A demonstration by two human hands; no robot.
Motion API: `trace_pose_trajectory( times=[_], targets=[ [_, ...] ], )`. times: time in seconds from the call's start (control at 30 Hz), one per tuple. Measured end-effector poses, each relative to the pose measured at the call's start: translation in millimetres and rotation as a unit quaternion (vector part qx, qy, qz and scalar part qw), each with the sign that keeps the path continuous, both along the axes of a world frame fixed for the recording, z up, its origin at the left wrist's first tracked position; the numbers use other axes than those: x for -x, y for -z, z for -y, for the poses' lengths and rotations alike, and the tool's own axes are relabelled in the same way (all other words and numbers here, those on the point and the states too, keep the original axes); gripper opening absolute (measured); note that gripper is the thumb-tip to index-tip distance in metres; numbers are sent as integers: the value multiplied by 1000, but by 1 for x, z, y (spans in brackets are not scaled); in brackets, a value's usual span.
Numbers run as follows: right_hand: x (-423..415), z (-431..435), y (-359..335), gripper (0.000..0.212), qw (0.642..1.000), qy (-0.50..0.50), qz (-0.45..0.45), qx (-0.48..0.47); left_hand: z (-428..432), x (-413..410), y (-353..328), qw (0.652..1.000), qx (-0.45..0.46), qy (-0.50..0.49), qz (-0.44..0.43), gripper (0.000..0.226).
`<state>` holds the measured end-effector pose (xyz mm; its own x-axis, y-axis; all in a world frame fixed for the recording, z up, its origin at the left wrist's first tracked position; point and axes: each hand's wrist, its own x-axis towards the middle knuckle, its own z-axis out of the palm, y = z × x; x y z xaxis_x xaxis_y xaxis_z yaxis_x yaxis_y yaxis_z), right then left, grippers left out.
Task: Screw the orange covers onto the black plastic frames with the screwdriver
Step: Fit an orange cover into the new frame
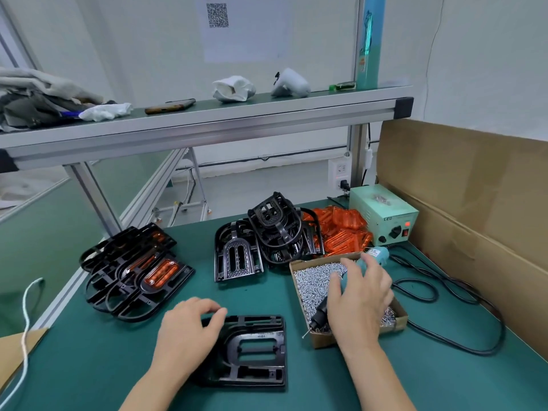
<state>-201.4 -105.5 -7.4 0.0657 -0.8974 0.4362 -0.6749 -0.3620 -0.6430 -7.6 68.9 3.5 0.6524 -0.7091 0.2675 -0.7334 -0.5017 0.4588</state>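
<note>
Head view: my left hand (189,324) grips the black frame (255,351) flat on the green mat (118,366). My right hand (358,301) holds the electric screwdriver (320,311) over the screw box (321,341). A slow lift should keep any screw on its bit (308,330).

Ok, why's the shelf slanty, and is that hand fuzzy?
Head view: the wide lens slants the shelf; the right hand on the screwdriver looks slightly soft, likely moving; the black frame under the left hand is sharp.
</note>
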Motion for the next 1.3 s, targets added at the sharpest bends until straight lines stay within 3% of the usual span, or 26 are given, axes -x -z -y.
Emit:
trace_pose_trajectory(
  times=[0.07, 0.13, 0.27, 0.4, 0.53, 0.8, 1.03, 1.2, 1.3],
  targets=[
    [-2, 11, -6, 23, 999, -39, -25, 13, -1, 1, 8, 999, 11, 3, -40, 20],
    [-8, 34, -19, 20, 996, -82, -45, 11, -3, 2, 18, 991, 78, -21, -109, 23],
    [-29, 99, -41, 40, 979, -106, -170, -29, -11, 1, 28, 918, 243, -20, -313, 31],
    [-44, 144, -39, 60, 921, -134, -358, -72, -13, -2, 30, 915, 241, 21, -323, 34],
    [-51, 163, -32, 63, 893, -148, -415, -93, -11, -6, 37, 931, 211, 23, -298, 44],
    [-43, 161, -32, 24, 927, -162, -334, -51, -7, -10, 45, 936, 207, -21, -283, 54],
    [-31, 143, -43, 14, 945, -163, -283, -17, -6, -6, 41, 935, 212, -29, -282, 47],
    [-28, 96, -58, 16, 973, -213, -85, 6, -5, -5, 41, 933, 213, -35, -288, 41],
    [-32, 45, -64, 21, 943, -314, 47, -97, -5, -5, 41, 933, 214, -39, -285, 42]
  ],
)
